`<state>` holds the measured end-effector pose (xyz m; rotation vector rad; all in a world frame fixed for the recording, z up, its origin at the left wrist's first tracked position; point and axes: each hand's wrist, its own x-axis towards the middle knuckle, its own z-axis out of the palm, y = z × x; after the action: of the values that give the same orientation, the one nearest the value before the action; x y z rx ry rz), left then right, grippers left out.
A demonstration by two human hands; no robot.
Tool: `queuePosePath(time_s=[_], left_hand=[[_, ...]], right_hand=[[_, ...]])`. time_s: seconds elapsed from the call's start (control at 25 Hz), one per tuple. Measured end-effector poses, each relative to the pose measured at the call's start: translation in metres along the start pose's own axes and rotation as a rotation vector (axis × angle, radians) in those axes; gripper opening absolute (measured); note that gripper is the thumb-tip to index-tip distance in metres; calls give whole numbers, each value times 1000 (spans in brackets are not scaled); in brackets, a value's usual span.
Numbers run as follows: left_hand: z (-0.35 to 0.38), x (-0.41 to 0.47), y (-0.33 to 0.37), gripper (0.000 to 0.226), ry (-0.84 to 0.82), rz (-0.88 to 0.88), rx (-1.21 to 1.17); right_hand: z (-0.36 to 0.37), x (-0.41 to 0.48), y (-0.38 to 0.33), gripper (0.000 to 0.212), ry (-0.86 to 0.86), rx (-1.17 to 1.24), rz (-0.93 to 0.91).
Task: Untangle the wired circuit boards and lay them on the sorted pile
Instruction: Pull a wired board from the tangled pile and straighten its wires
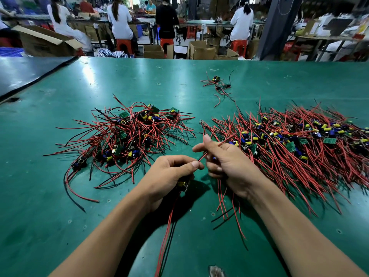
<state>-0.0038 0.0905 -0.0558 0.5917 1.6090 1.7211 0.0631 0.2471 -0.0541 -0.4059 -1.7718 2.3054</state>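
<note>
A tangled heap of wired circuit boards (129, 134), with red and black leads, lies left of centre on the green table (60, 206). The sorted pile (295, 144), its wires lying roughly parallel, spreads across the right. My left hand (169, 172) grips a small board with a yellow capacitor (183, 184); its red and black leads (167, 232) hang toward me. My right hand (225, 158) holds another board's bundle and pinches a red wire (223, 141) that runs up between both hands; more leads trail below its wrist. Both hands hover just left of the sorted pile.
A small cluster of wired boards (217, 84) sits farther back on the table. A dark panel (24, 72) adjoins the table's far left. Beyond the table, several people sit on red stools at benches among cardboard boxes (153, 51).
</note>
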Motion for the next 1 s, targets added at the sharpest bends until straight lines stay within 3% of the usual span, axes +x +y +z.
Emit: queuePosePath(time_s=[0.2,0.4,0.48,0.56,0.64,0.72,0.8,0.88,1.0], left_hand=[[0,-2,2,19,-20,-19,-29],[-1,-3,6,19,-100,-27,-5],[-3,-3,9,16,-146,-29,6],[-7,-5,13,11,-226,-30,14],[-9,-7,14,10,-270,-37,20],[-5,-6,12,10,-165,-34,9],[-1,1,9,11,100,17,23],[1,6,5,14,327,88,86],[5,7,3,26,401,117,58]], right_hand=[[-3,0,-1,40,55,-73,-51],[-8,1,-5,61,225,-217,-69],[-10,0,-11,68,152,24,72],[-14,-2,-20,62,-35,276,215],[-15,-4,-24,54,-152,347,267],[-11,-4,-23,54,-81,336,267],[-2,-5,-18,60,47,208,187],[8,-9,-9,59,124,-111,41],[21,-14,8,36,183,-672,-221]])
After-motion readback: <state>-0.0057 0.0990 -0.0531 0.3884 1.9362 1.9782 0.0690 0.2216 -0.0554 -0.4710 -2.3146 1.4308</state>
